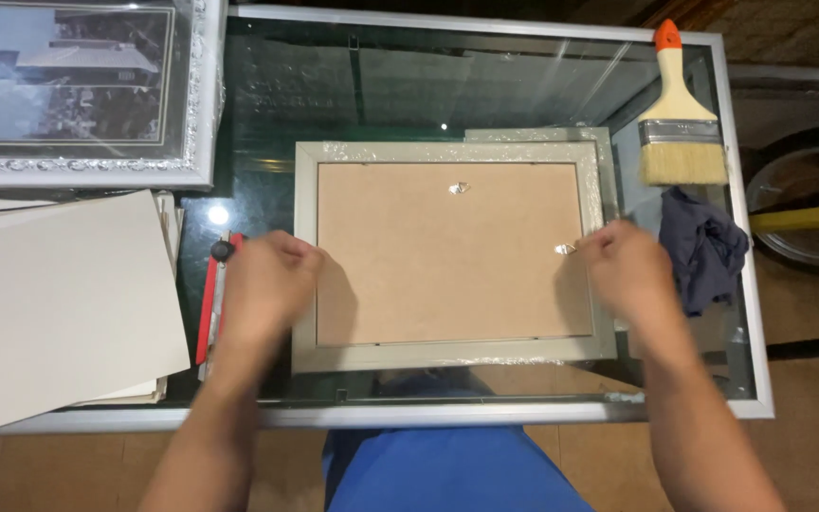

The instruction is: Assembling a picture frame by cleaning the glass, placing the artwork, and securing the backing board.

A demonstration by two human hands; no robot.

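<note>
Lying face down on the glass desk (267, 104), the grey picture frame (447, 353) shows its brown backing board (438, 256). Pushing unevenly could skid it on the slick glass or bend the small metal tab (565, 249), I judge. Left hand (263, 284) is curled, knuckles on the frame's left edge; right hand (629, 270) is curled at that tab. Whether either truly grips is unclear.
</note>
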